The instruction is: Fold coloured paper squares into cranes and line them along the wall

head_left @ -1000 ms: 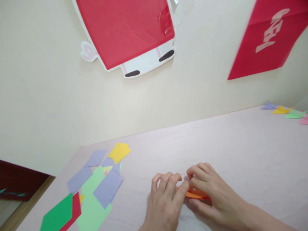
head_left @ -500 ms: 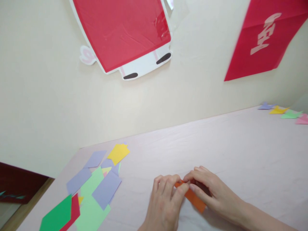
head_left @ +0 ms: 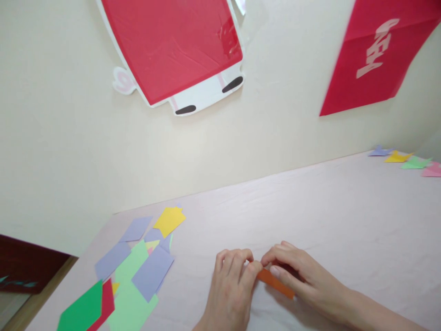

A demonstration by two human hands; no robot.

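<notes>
A narrow folded strip of orange paper (head_left: 276,283) lies slantwise on the pale cloth-covered table, between my two hands. My left hand (head_left: 232,285) is closed over its upper left end, thumb and forefinger pinching it there. From the other side my right hand (head_left: 303,276) curls over the strip, its thumb against the paper and its fingertips at the same upper end, close to the left thumb. Part of the strip is hidden beneath the fingers.
Loose sheets lie at the left: purple paper (head_left: 153,272), green paper (head_left: 81,307), yellow paper (head_left: 170,220) and others. Several small folded paper shapes stand along the far right edge, among them a yellow one (head_left: 398,157). The wall (head_left: 262,138) rises behind the table (head_left: 344,220).
The left hand has shifted slightly to the left and now covers the strip's upper corner. The strip lies at a flatter angle and looks narrower. The camera has moved slightly.
</notes>
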